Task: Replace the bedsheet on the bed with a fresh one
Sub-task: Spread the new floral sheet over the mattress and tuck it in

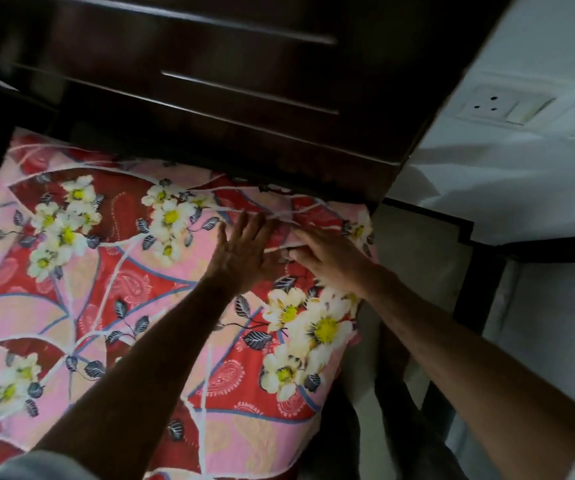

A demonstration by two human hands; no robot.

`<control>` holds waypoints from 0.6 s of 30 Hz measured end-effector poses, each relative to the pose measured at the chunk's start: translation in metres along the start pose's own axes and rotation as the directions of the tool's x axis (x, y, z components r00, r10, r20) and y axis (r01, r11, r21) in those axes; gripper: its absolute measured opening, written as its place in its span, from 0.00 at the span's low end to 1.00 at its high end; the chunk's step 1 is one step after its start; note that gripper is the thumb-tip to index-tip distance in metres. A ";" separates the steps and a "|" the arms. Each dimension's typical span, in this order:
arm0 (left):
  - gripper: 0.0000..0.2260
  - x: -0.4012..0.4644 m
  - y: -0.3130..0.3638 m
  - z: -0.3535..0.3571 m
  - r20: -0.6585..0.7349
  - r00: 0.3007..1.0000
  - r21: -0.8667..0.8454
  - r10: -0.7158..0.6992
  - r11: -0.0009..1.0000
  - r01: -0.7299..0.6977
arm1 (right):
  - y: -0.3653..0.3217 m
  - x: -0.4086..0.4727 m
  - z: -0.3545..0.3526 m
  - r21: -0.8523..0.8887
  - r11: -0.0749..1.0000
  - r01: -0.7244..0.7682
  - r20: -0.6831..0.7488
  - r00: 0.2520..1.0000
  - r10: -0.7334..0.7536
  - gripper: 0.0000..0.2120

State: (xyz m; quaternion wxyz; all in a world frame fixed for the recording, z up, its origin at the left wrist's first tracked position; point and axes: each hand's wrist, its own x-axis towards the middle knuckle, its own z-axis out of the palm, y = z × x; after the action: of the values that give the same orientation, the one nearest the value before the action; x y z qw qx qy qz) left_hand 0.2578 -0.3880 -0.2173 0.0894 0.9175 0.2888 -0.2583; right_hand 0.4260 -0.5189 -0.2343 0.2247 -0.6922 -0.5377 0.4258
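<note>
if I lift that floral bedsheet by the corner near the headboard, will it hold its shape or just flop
Most likely it flops: the floral bedsheet already creases and bunches under the left hand and right hand near the dark wooden headboard. It looks thin and probably light, draping over the bed's edge. A corner lift would likely drag the rest along.

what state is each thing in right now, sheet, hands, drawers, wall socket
floral bedsheet: spread over the bed, creased at the corner by the headboard
left hand: fingers straight, pressing flat on the sheet
right hand: on the sheet at the corner, fingertips hidden in a fold
dark wooden drawers: closed
wall socket: nothing plugged in
</note>
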 end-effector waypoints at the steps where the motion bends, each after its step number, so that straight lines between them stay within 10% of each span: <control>1: 0.37 0.000 -0.011 -0.002 0.009 1.000 -0.003 -0.009 1.000 0.009 | -0.003 0.009 -0.003 -0.031 0.998 -0.046 0.077 0.996 0.048 0.27; 6: 0.29 0.002 -0.053 -0.011 0.056 0.989 -0.030 -0.136 0.990 0.138 | -0.019 0.053 0.005 -0.400 0.909 -0.118 0.156 0.968 0.195 0.38; 10: 0.31 0.003 -0.094 -0.005 0.039 0.987 -0.062 -0.155 0.986 0.158 | -0.034 0.086 0.020 0.027 0.991 -0.133 0.205 0.971 0.125 0.31; 14: 0.30 0.011 -0.126 0.005 -0.027 0.999 -0.028 -0.034 0.999 0.033 | -0.041 0.124 0.038 -0.119 0.990 0.075 0.158 0.986 -0.056 0.37; 18: 0.33 0.034 -0.152 0.010 -0.116 0.993 0.027 -0.007 1.000 0.011 | -0.046 0.164 0.047 0.201 0.979 -0.004 0.249 0.967 -0.047 0.30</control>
State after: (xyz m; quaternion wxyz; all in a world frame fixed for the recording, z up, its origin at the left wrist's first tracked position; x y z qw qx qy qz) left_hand 0.1898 -0.2500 -0.2458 0.0586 0.9308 0.2940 -0.2091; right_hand 0.3706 -0.3578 -0.2810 0.2275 -0.6001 -0.5240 0.5600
